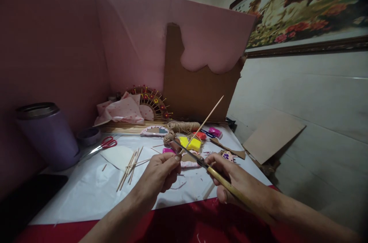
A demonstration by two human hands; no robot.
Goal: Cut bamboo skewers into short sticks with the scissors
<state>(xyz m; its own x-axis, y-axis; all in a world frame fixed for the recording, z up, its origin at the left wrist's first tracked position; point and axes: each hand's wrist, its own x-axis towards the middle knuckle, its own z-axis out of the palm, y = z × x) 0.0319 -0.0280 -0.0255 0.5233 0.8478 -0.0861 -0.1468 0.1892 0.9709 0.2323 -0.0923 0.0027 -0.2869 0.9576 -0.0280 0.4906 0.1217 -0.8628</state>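
Note:
My left hand point(161, 176) is closed in a pinch on the lower end of a thin wooden skewer point(205, 120) that slants up to the right. My right hand point(237, 181) is wrapped round a knife with a long yellowish handle point(230, 187); its dark blade point(189, 154) points left and meets the skewer just above my left fingertips. Both hands hover over a white sheet point(92, 189) on the table.
A bundle of loose skewers point(129, 168) lies left of my left hand. Red-handled scissors point(106, 144), a purple tumbler point(47, 133), twine point(184, 126), yellow point(191, 143) and pink pieces, a decorated fan point(151, 105) and cardboard point(198, 82) stand behind. A dark phone-like slab point(28, 197) lies left.

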